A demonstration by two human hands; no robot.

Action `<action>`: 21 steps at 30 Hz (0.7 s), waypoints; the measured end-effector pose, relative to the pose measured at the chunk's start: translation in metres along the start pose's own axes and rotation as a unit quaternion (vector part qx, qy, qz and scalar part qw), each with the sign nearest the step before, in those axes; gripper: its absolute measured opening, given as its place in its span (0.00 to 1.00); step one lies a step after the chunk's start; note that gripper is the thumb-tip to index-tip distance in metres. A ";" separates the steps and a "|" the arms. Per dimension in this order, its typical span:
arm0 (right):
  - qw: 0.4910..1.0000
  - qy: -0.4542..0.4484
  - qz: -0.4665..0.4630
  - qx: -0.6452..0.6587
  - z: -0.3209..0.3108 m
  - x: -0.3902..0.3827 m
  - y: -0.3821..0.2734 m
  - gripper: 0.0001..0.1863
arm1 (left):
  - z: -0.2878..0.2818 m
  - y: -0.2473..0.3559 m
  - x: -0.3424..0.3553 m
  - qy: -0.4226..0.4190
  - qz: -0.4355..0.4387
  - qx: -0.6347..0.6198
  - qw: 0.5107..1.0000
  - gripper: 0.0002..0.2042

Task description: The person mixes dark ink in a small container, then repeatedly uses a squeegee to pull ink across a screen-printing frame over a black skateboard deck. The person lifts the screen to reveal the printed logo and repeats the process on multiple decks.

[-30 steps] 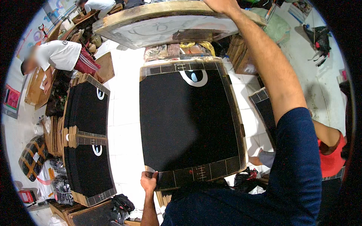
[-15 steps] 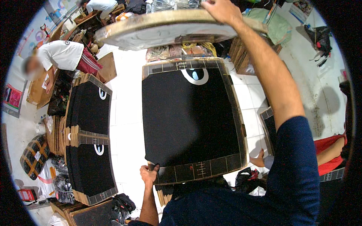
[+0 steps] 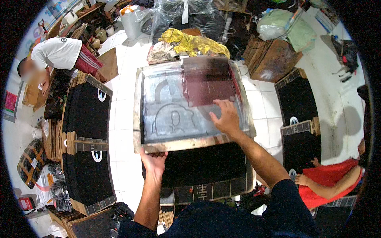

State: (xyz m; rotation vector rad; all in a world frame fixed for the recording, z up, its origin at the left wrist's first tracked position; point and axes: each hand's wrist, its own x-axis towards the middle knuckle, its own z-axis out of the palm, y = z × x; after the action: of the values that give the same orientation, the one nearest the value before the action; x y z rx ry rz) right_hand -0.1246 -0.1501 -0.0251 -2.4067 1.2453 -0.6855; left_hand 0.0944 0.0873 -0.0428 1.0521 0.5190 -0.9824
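Note:
A screen printing frame (image 3: 190, 145) lies over a black cloth panel (image 3: 202, 164) on a board with ruled markings. The frame has wooden edges and a grey-blue mesh (image 3: 166, 95) with a rounded figure outlined on it. My left hand (image 3: 153, 162) grips its near left corner. Above the mesh my right hand (image 3: 227, 118) holds nothing, its fingers apart. Just beyond those fingers is a dark maroon ink patch (image 3: 206, 91), with a brown squeegee (image 3: 206, 65) at the far end of the mesh.
Black panels with white-and-blue eye prints lie on a left stack (image 3: 85, 170) and right stack (image 3: 299, 99). Yellow cloths (image 3: 194, 43) sit past the frame. A person in white (image 3: 59, 53) bends at far left; another's red clothing (image 3: 325, 182) shows at right.
The raised screen frame has come down over the cloth panel. My right hand has left its far edge and moved nearer, above the mesh. My left hand has gone from the board's corner to the frame's.

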 end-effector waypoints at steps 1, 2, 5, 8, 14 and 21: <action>1.000 0.018 -0.024 -0.009 0.012 0.022 0.015 0.29 | -0.011 -0.008 0.008 0.020 -0.014 0.011 1.000 0.44; 0.999 0.026 -0.036 -0.024 0.024 0.050 0.031 0.32 | -0.022 -0.015 0.016 0.035 0.004 0.093 0.995 0.42; 0.990 0.076 -0.087 -0.080 0.060 0.149 0.072 0.40 | -0.046 -0.046 0.031 0.144 0.281 0.437 0.842 0.30; 0.974 0.060 -0.122 -0.183 0.084 0.221 0.092 0.45 | -0.055 -0.062 0.047 0.001 0.558 0.696 0.452 0.33; 0.969 -0.161 -0.074 -0.169 0.077 0.258 0.101 0.26 | -0.061 -0.064 0.067 -0.036 0.521 0.766 0.375 0.41; 0.971 0.044 -0.148 -0.182 0.097 0.236 0.112 0.16 | -0.069 -0.066 0.070 -0.042 0.514 0.765 0.385 0.42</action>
State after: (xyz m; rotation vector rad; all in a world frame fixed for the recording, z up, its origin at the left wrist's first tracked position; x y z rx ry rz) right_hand -0.0269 -0.4000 -0.1004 -2.9345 1.1376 -0.7013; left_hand 0.0782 0.1101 -0.1581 2.4041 -1.5070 -0.0009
